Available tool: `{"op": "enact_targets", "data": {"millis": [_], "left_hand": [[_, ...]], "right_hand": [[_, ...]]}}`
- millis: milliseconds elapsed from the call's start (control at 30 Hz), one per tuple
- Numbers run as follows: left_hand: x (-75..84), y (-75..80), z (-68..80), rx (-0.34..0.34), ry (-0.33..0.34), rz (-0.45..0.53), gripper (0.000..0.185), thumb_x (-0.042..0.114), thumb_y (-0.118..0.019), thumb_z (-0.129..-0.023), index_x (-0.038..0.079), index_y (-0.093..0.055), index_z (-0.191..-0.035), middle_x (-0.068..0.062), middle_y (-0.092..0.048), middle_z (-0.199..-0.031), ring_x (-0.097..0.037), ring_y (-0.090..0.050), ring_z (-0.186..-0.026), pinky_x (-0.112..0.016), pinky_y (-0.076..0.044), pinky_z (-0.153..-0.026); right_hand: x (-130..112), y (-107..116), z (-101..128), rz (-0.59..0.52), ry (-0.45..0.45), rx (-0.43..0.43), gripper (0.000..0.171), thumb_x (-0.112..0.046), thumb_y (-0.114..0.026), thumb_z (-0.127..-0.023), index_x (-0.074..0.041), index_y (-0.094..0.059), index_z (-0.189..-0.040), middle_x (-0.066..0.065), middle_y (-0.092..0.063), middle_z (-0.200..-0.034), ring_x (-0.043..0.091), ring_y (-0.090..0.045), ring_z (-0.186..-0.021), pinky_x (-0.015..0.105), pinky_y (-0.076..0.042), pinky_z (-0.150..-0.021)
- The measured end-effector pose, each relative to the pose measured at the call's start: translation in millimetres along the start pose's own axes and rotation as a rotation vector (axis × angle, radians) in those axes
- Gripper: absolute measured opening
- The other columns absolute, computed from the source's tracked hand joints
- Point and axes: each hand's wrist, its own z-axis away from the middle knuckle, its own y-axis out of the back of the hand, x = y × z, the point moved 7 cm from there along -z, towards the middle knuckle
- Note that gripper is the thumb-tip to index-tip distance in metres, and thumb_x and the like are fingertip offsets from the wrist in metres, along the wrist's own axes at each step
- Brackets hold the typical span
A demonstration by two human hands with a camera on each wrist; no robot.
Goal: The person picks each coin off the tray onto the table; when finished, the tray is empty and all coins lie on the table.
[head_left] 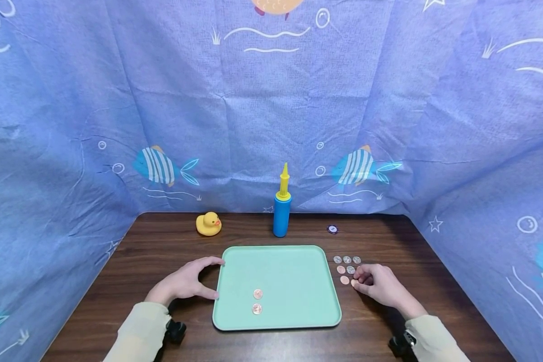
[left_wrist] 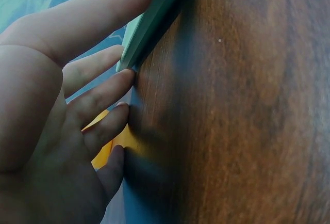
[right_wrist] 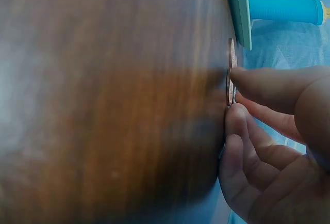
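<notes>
My left hand (head_left: 184, 280) lies at the left side of a mint-green tray (head_left: 289, 286). Its thumb and fingertips touch the rim, the fingers spread and nearly straight. On the tray lie two copper coins, one coin (head_left: 258, 294) behind the other (head_left: 257, 308). Right of the tray, my right hand (head_left: 382, 286) pinches a copper coin (head_left: 354, 283) at table level between thumb and fingers, partly covering it. Close by lie a copper coin (head_left: 345, 280), another copper coin (head_left: 341, 269) and several silver coins (head_left: 347, 260). The right wrist view shows the thumb against the pinched coin (right_wrist: 230, 90).
Behind the tray stands a blue hand pump (head_left: 281, 216) with a yellow nozzle. A yellow rubber duck (head_left: 208, 224) sits back left, and a dark-rimmed poker chip (head_left: 332, 229) lies back right. Blue fish-print cloth (head_left: 262, 125) hangs around the wooden table (head_left: 163, 241).
</notes>
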Motion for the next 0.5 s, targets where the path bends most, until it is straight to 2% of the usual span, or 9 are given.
{"op": "enact_targets", "data": {"millis": [500], "left_hand": [[1.8, -0.2, 1.0, -0.005, 0.0, -0.01, 0.085, 0.043, -0.092, -0.08, 0.018, -0.054, -0.152, -0.011, -0.048, -0.159, -0.04, -0.039, -0.15, -0.065, -0.035, -0.117]], "right_hand": [[0.0, 0.3, -1.2, -0.008, -0.065, 0.002, 0.016, -0.01, -0.084, -0.087, -0.015, -0.071, -0.082, -0.01, -0.064, -0.073, -0.001, -0.059, -0.064, 0.023, -0.053, -0.062]]}}
